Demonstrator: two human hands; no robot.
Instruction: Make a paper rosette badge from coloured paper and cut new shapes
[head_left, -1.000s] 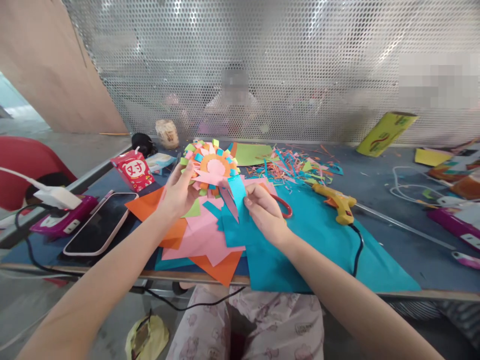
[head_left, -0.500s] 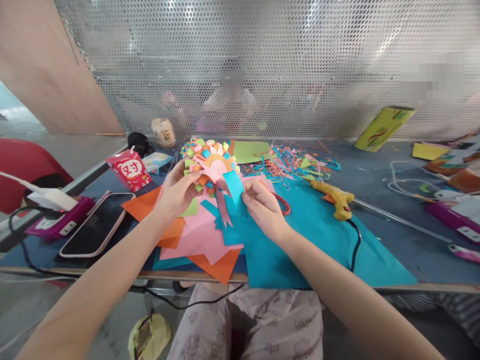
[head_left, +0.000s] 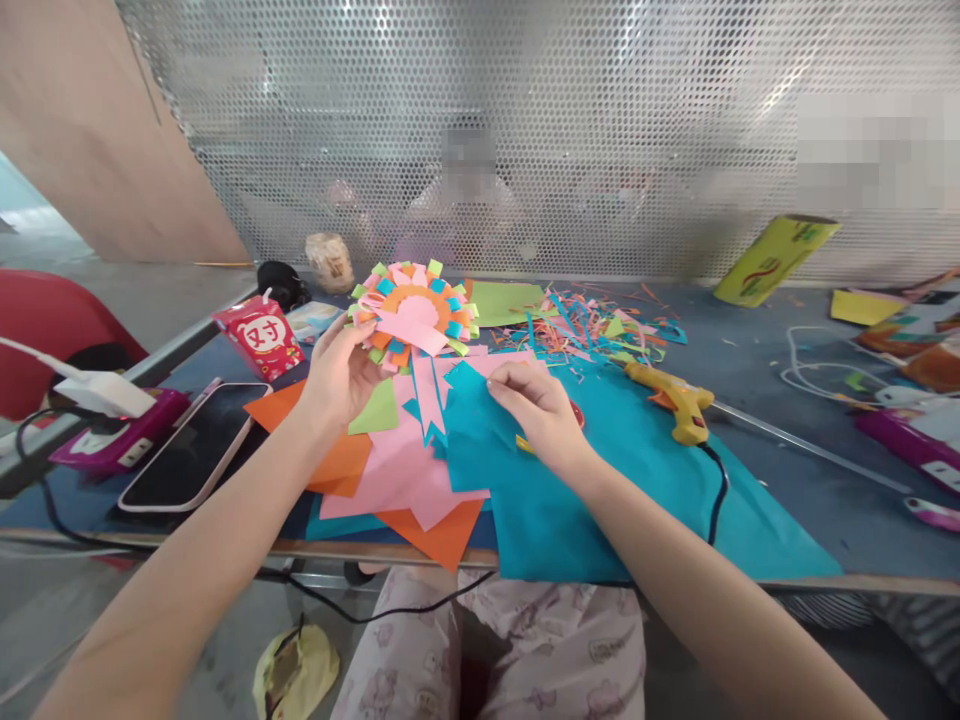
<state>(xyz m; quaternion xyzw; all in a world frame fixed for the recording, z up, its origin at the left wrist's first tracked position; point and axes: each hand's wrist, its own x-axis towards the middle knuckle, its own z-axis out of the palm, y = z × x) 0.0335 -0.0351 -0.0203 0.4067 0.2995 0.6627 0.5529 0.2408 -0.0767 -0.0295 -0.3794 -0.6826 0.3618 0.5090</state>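
**Holding a layered paper rosette (head_left: 416, 312) by its left edge**

Clamped at the looped rim between thumb and fingers of the left hand (head_left: 339, 375), raised above pink paper sheets (head_left: 390, 472). Right hand (head_left: 538, 402) with thumb and forefinger together, apparently pinching a blue paper strip (head_left: 466, 385), hard to tell from the blue sheet (head_left: 637, 500) beneath. Probably very light, springy at the loops, easily creased along the hanging tails (head_left: 427, 395); best gripped gently near the layered centre, without flattening loops.

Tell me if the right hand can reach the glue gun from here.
Likely yes: the glue gun lies to the right of the right hand, with flat blue paper and a partly hidden red thing between them, nothing tall. Whether that hand holds anything is unclear.
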